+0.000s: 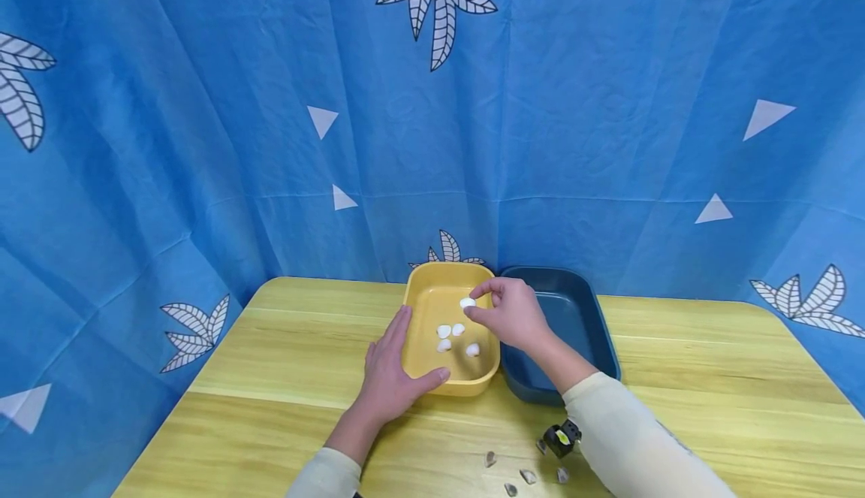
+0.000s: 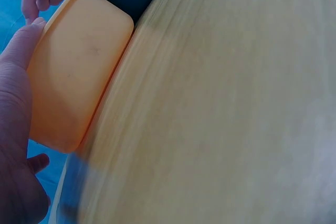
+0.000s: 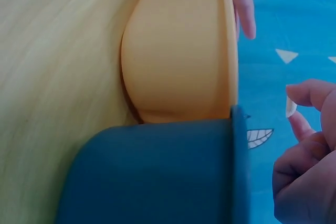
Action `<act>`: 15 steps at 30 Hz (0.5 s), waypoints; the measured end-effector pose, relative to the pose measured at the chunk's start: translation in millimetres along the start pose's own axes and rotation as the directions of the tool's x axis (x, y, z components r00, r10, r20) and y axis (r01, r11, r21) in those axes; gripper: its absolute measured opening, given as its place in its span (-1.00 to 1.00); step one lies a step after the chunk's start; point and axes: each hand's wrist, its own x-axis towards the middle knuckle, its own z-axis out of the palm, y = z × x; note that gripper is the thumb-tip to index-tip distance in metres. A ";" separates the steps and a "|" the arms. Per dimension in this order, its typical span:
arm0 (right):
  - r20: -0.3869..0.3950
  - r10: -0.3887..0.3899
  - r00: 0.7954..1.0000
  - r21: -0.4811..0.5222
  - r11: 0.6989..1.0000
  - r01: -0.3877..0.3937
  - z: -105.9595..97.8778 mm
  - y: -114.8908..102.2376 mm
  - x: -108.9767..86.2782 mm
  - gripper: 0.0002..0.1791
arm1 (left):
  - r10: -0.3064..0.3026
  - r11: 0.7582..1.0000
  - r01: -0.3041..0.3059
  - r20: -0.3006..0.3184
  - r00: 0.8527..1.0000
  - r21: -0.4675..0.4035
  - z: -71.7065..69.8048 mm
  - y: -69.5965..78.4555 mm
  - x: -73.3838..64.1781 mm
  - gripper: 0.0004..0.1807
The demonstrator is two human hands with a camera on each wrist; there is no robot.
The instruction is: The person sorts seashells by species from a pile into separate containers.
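The right hand (image 1: 511, 313) pinched a white shell (image 1: 467, 303) above the yellow tray (image 1: 466, 388), nearer its right edge, the left hand (image 1: 390, 380) spread at its near-left corner.

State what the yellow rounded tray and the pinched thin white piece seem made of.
Yellow rounded tray: likely satin plastic, from its smooth, moulded-looking walls.
Pinched white piece: possibly matte shell, from its thin profile; too small to be sure.

Yellow tray (image 1: 459, 388), blue tray (image 1: 574, 318), bits (image 1: 528, 476) on table (image 1: 709, 378)
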 end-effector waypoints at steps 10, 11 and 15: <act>-0.052 0.146 0.988 0.024 0.989 -0.145 10.3 20.0 12.5 -0.74 | -0.010 1.000 0.010 0.005 1.000 -0.017 -0.9 0.8 0.1 0.27; -0.056 0.157 0.986 0.028 0.987 -0.156 11.0 22.2 12.8 -0.74 | -0.011 1.000 0.011 0.007 1.000 -0.016 -1.0 0.8 0.1 0.27; -0.070 0.196 0.978 0.035 0.980 -0.194 13.8 29.7 13.7 -0.74 | -0.013 1.000 0.013 0.008 1.000 -0.012 -1.4 0.6 -0.1 0.27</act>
